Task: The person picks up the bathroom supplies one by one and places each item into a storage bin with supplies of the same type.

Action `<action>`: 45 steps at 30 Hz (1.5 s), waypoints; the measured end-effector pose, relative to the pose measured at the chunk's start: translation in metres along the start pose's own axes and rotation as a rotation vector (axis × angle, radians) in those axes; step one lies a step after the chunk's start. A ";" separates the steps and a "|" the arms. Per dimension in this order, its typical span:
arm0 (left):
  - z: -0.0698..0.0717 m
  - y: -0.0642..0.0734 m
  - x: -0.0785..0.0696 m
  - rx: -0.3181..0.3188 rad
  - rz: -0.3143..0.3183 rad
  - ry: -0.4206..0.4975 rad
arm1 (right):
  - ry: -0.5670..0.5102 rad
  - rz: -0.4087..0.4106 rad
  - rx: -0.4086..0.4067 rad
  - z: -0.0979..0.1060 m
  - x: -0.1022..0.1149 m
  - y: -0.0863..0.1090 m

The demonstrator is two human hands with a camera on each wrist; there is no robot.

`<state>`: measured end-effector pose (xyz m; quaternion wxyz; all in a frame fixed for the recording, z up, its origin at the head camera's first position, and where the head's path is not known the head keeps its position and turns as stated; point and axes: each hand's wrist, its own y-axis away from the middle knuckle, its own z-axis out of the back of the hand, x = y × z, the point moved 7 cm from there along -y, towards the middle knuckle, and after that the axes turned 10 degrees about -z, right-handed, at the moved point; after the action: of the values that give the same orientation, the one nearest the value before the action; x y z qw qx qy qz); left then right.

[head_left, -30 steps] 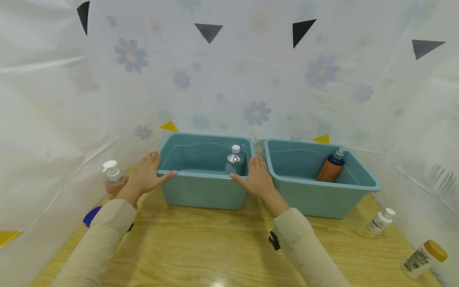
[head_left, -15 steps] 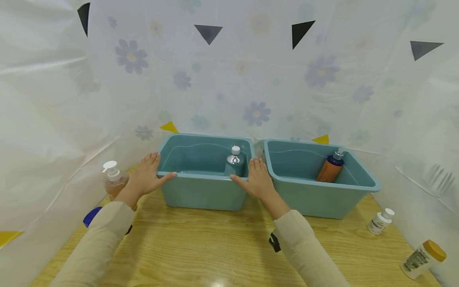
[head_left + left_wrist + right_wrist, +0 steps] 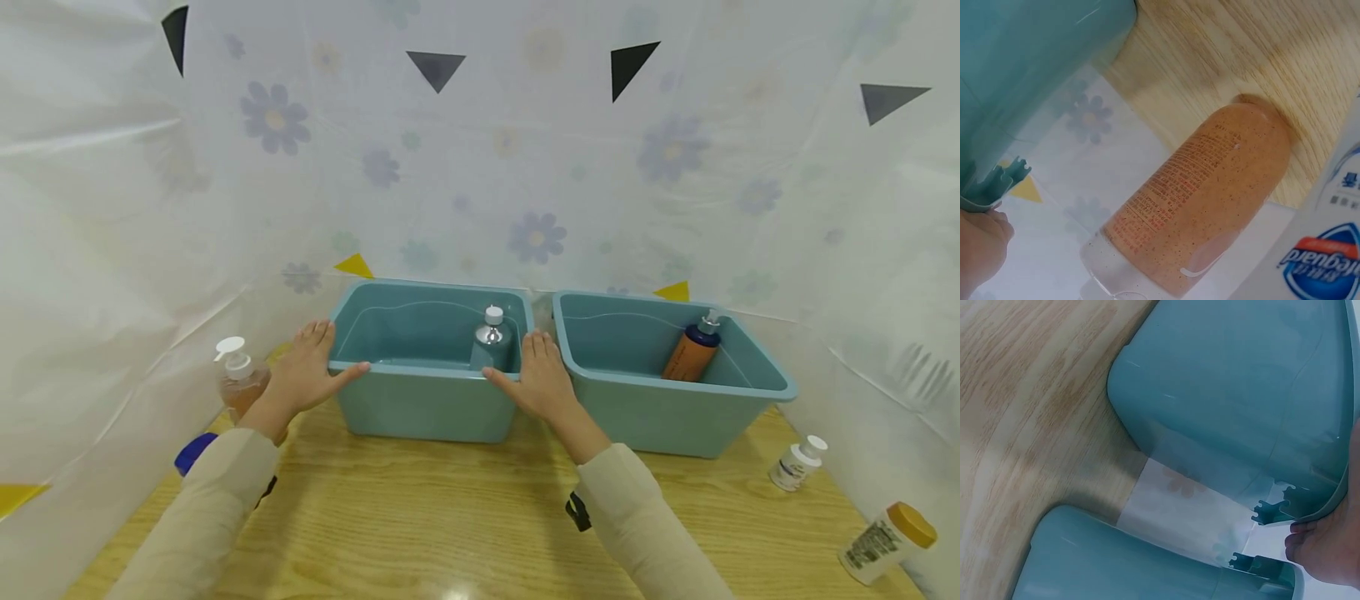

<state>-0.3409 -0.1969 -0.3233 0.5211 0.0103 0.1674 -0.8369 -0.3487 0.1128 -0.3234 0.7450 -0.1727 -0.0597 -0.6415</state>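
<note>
Two teal plastic bins stand side by side. My left hand (image 3: 303,372) grips the left corner of the left bin (image 3: 427,406), thumb along the front rim. On its opposite corner my right hand (image 3: 543,379) holds the rim likewise, beside the right bin (image 3: 645,412). In the right wrist view, fingertips (image 3: 1297,537) tuck under the rim. Inside the left bin is a bottle with a silver collar and white cap (image 3: 492,333). An orange bottle with a dark blue top and pump (image 3: 692,352) leans inside the right bin.
Left of my left hand stands a clear pump bottle of orange liquid (image 3: 242,383). A white Safeguard bottle (image 3: 1322,262) is nearby, its blue cap (image 3: 192,452) beside my sleeve. A small white bottle (image 3: 797,463) and an orange-capped bottle (image 3: 885,543) stand at the right edge.
The left bin has shifted very slightly toward me, with both hands staying on its rim. The bottles and the right bin hold their places.
</note>
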 end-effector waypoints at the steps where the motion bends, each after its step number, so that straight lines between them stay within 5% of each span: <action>1: 0.000 0.000 0.000 -0.004 0.000 0.002 | 0.001 -0.001 -0.002 0.000 0.000 0.000; 17: 0.001 0.005 -0.003 -0.015 0.012 0.028 | -0.018 -0.011 -0.010 0.001 0.001 0.004; 26: 0.003 0.007 -0.005 -0.092 -0.002 0.081 | -0.024 -0.012 -0.018 0.001 0.000 0.006; 34: -0.001 0.007 -0.002 -0.043 0.012 0.034 | -0.032 -0.011 -0.025 0.001 0.000 0.009; 45: -0.001 0.009 -0.002 -0.054 0.021 0.024 | -0.027 -0.007 -0.026 0.002 0.001 0.013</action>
<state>-0.3324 -0.1989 -0.3267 0.5279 0.0079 0.1961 -0.8263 -0.3357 0.1138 -0.3235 0.7397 -0.1907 -0.0622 -0.6424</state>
